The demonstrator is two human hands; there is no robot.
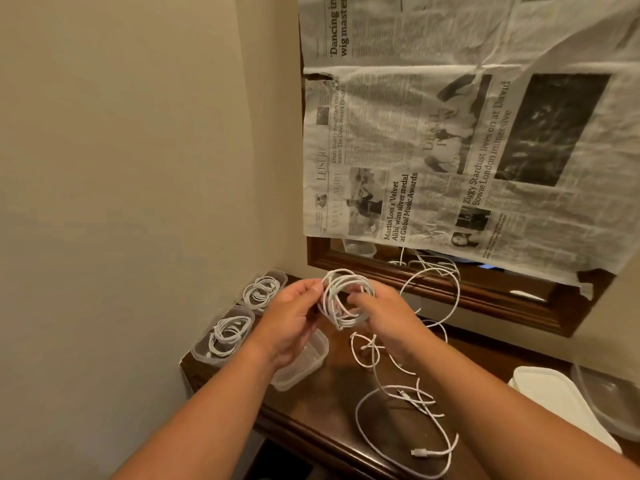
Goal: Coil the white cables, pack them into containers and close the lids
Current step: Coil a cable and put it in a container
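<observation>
So, left first: far container (281,274) and near container (200,351) sit by the wall on the table (322,410), each with a coiled white cable inside and no lid on. The empty container (306,367) is just below the left grip (291,317).

The left grip pinches one side of the coil (346,299), thumb and fingers curled on the strands. The right grip (384,320) has fingers curled round the other side. The coil is held in the air above the table, between both grips.

Risks, my read:
- Nothing ties the coil, so easing either grip on the way down would likely let the loops spring open.
- A strand seems to run off to the right. If it joins the loose cables (408,396), it could drag or snag them.
- The near container is at the table corner, so an elbow knock could tip it off.

Coil look: thin white cord, several uneven loops, some crossing, roughly round. The lids (554,400) are stacked far right.
</observation>
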